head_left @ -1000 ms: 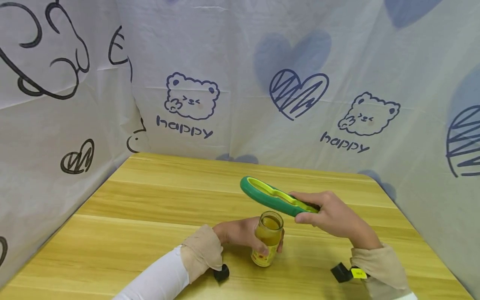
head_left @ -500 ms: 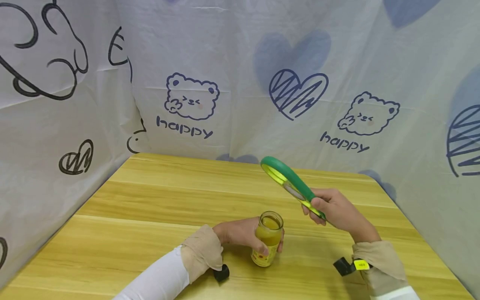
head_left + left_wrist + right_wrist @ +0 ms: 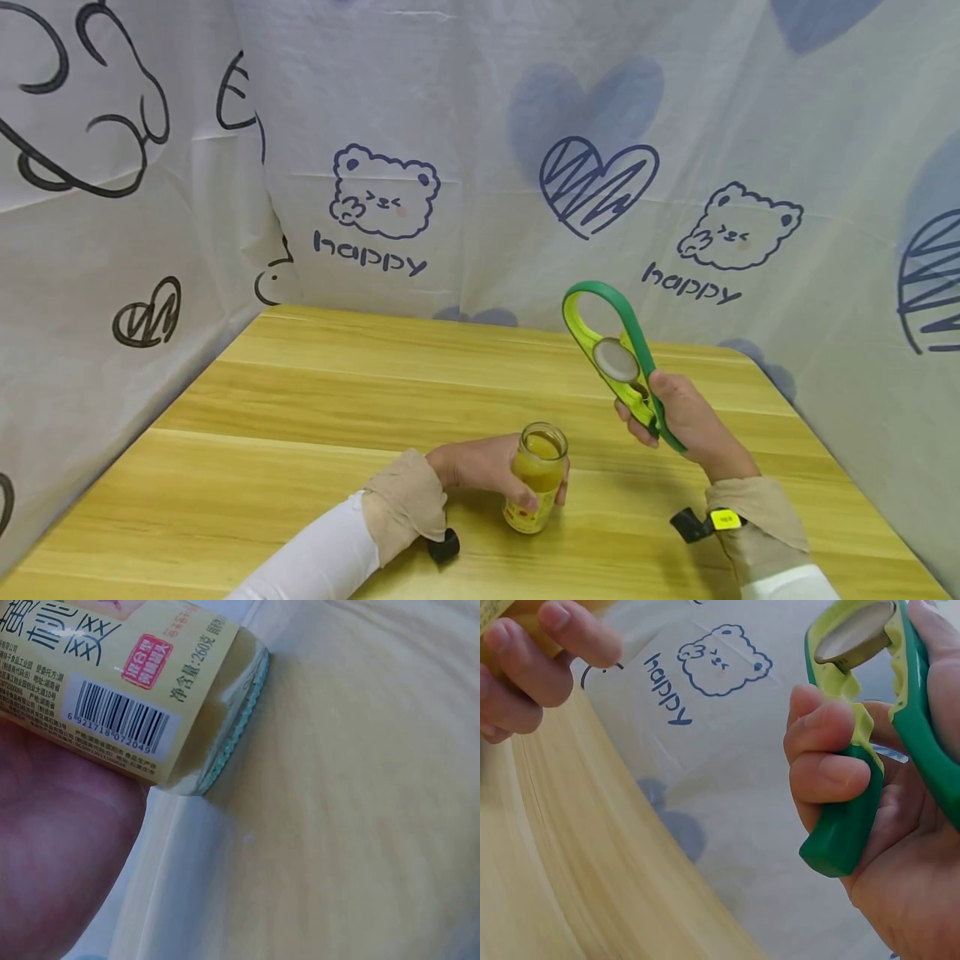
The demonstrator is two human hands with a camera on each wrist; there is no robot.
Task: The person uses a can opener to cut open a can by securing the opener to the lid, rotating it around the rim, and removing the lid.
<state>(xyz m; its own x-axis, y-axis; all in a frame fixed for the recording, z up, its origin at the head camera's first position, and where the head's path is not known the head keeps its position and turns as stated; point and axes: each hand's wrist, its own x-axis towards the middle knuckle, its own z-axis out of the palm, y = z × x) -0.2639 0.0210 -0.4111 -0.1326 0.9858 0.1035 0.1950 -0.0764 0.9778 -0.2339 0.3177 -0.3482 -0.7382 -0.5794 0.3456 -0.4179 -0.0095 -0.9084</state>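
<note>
My left hand point(image 3: 487, 467) grips an uncapped glass jar point(image 3: 538, 475) with yellow contents and a yellow label, standing upright on the wooden table. In the left wrist view the label and barcode of the jar point(image 3: 112, 712) show, with part of the palm beside it. Above and right of the jar, my right hand point(image 3: 686, 417) holds a green and yellow jar opener point(image 3: 637, 329), loop end up. A round metal lid point(image 3: 617, 360) sits caught between the toothed arms of the opener; the lid point(image 3: 859, 634) shows its rim in the right wrist view.
The wooden table point(image 3: 300, 392) reaches back to a white cloth backdrop point(image 3: 480, 208) printed with hearts and bears. Another cloth wall stands on the left. A black wrist camera point(image 3: 693, 525) is strapped below my right hand; another point(image 3: 444, 547) is under the left wrist.
My right hand has turned the jar opener from lying nearly level over the jar to tilted upright, moving it right and up, so the lid now faces the view. The left hand and jar stay put.
</note>
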